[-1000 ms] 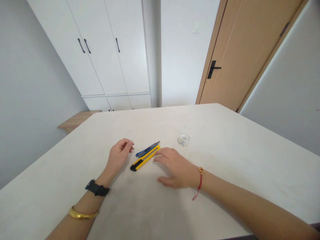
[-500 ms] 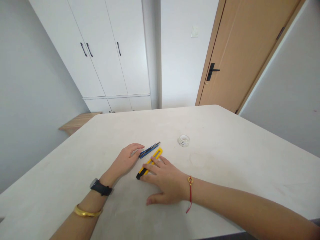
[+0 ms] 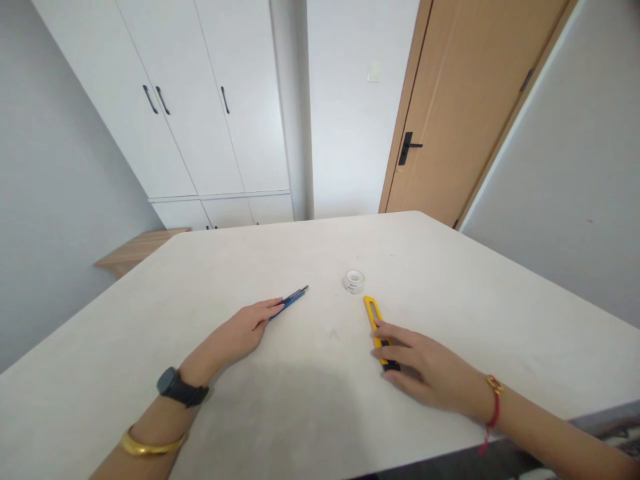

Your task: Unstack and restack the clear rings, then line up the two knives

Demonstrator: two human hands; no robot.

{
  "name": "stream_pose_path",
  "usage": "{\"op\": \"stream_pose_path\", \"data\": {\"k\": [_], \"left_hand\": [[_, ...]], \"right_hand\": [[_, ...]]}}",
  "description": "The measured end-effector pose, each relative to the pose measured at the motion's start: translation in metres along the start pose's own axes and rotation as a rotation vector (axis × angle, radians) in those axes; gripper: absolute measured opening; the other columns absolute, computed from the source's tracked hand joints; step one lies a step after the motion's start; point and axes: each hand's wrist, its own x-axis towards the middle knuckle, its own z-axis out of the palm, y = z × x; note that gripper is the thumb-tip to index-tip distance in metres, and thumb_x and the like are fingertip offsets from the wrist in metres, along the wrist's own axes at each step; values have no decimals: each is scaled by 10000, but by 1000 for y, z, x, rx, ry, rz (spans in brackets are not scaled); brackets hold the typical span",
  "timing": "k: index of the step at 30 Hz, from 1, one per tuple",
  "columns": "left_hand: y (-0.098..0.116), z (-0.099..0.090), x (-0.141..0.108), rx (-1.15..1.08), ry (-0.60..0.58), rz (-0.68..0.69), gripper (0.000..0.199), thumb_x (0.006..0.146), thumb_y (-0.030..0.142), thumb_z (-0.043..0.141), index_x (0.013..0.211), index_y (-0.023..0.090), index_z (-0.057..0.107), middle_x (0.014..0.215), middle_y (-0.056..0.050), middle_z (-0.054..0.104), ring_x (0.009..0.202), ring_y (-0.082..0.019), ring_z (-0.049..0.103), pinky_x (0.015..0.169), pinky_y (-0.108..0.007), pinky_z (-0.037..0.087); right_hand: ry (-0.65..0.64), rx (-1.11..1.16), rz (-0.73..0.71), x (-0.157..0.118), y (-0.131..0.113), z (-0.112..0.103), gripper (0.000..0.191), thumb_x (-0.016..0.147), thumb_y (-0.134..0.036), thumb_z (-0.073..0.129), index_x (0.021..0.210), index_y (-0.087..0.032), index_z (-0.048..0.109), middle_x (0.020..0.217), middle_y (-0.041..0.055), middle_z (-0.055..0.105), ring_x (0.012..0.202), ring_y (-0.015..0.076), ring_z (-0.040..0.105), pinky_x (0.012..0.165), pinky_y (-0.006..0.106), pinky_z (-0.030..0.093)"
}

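My left hand [image 3: 241,335] has its fingers closed over the near end of slim blue and dark pens [image 3: 294,301], which lie close together and point away to the right. Their near ends are hidden under the fingers. On the right, my right hand [image 3: 431,371] grips a yellow utility knife [image 3: 372,311] with a black end, fingers bent along its right side. The knife's far end points away from me, just short of a clear roll of tape [image 3: 355,289]. That roll lies flat, touched by neither hand.
The white table [image 3: 240,267] spreads under both hands. Beyond it stand a white wardrobe [image 3: 250,147] and a wooden door [image 3: 460,100]. A low wooden surface [image 3: 135,250] shows past the left edge.
My right hand has moved right with the utility knife, away from the pens, and the knife has turned. My left hand has closed further over the pens. The view has shifted slightly.
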Motion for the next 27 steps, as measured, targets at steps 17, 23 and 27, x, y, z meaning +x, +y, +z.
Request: {"op": "stream_pose_path", "data": {"k": [17, 23, 27], "left_hand": [[56, 2, -1, -60, -21, 39, 349, 865, 207, 435, 1129, 197, 662, 1188, -99, 597, 1104, -224, 549, 1025, -397, 428], [98, 18, -13, -173, -185, 30, 463, 812, 210, 512, 1274, 220, 536, 1384, -104, 439, 1167, -222, 521, 1036, -346, 427], [128, 32, -4, -203, -194, 80, 522, 793, 83, 445, 1296, 212, 504, 1410, -100, 408, 1270, -207, 445, 1101, -333, 366]], "right_hand": [[74, 136, 0, -11, 15, 0, 265, 881, -304, 562, 1091, -206, 691, 1274, 142, 588, 1270, 266, 513, 1053, 401, 450], [81, 128, -14, -9, 14, 0, 265, 873, -289, 569, 1086, -190, 692, 1271, 152, 590, 1268, 268, 514, 1051, 404, 453], [83, 104, -1, -10, 15, 2, 418, 862, -310, 591, 1255, -169, 597, 1301, 169, 585, 1267, 270, 518, 1050, 422, 458]]}}
